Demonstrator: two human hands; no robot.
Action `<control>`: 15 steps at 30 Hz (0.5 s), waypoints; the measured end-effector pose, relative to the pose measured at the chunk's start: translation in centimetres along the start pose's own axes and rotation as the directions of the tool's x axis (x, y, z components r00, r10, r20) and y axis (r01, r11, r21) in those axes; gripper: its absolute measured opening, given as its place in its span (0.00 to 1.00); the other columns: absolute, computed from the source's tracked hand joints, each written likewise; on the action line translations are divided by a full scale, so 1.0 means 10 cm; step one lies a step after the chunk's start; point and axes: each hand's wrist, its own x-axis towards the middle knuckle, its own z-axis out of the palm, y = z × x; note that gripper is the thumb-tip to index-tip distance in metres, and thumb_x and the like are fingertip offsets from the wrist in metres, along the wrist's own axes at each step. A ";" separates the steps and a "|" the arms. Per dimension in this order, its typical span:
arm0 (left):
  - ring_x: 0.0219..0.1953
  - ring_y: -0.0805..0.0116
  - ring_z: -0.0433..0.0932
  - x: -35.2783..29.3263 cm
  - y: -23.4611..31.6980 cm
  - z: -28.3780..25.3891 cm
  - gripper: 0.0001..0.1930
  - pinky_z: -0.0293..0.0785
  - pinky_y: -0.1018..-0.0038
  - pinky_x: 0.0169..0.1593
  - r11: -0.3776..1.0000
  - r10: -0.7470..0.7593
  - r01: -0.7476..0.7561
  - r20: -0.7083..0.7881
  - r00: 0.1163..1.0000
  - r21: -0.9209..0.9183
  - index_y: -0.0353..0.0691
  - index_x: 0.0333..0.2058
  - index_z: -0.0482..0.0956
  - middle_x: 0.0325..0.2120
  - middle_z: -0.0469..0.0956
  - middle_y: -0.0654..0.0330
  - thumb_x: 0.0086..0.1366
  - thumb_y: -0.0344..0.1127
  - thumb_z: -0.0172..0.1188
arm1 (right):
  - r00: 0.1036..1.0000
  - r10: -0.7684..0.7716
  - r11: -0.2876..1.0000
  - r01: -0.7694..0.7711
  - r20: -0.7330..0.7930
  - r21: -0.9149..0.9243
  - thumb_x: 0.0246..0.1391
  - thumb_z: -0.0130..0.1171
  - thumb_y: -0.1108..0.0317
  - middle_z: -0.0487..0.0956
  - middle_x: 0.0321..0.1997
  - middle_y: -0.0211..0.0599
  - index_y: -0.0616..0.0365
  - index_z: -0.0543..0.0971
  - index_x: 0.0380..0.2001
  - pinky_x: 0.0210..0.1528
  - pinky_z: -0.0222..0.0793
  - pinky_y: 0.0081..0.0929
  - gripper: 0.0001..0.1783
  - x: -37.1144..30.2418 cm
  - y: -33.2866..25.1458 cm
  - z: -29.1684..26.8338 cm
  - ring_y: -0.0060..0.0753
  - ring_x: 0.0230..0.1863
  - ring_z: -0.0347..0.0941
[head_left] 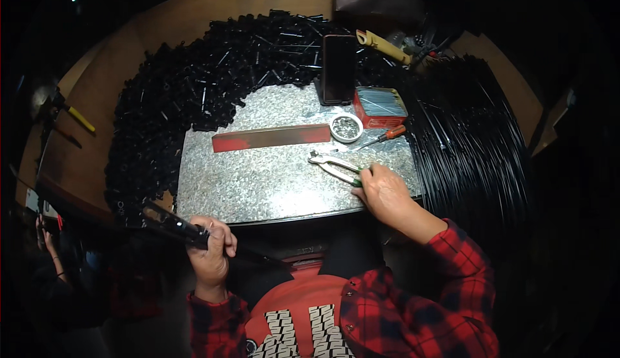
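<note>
My right hand (384,193) grips the handle ends of metal pincers (332,166) with green on the grips. The pincers' jaws point left, over the speckled stone slab (258,184). My left hand (212,248), off the slab's near left corner, is closed around a long black rod-like piece (174,224). Its far end is blurred and its exact kind cannot be made out. Beyond the pincers lies a red and brown bar (271,137). A white round dish (346,127) of small shiny metal bits stands by the bar's right end, near an orange-handled screwdriver (382,138).
Black tubular parts (187,80) are heaped along the left and back. Many thin black rods (471,138) lie in a bundle at right. A phone on a stand (338,67) rises behind a red box of thin metal pins (381,106). Someone's hand (48,242) shows at far left.
</note>
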 end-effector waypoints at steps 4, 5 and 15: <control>0.15 0.73 0.65 -0.06 0.00 0.06 0.07 0.65 0.78 0.20 0.998 -0.067 0.067 -0.003 0.998 0.015 0.41 0.34 0.61 0.19 0.66 0.59 0.67 0.31 0.52 | 0.995 -0.098 0.991 0.094 -0.037 -0.091 0.50 0.60 0.65 0.71 0.29 0.48 0.63 0.70 0.28 0.34 0.68 0.43 0.12 -0.01 0.04 0.04 0.51 0.32 0.71; 0.20 0.71 0.68 -0.05 0.00 0.09 0.07 0.68 0.75 0.25 0.998 -0.060 0.059 0.029 0.998 0.019 0.41 0.33 0.61 0.20 0.67 0.58 0.66 0.31 0.52 | 0.995 -0.075 0.997 0.072 -0.064 -0.042 0.51 0.58 0.66 0.70 0.29 0.48 0.63 0.70 0.28 0.33 0.68 0.43 0.11 -0.01 0.02 0.02 0.51 0.32 0.70; 0.25 0.69 0.71 -0.12 -0.01 0.07 0.11 0.72 0.70 0.34 0.985 -0.163 0.169 0.175 0.971 -0.019 0.42 0.29 0.62 0.21 0.68 0.60 0.63 0.27 0.57 | 0.995 0.040 0.717 0.037 -0.094 0.696 0.49 0.63 0.70 0.73 0.25 0.43 0.62 0.71 0.26 0.25 0.64 0.34 0.11 0.02 -0.43 -0.30 0.45 0.23 0.69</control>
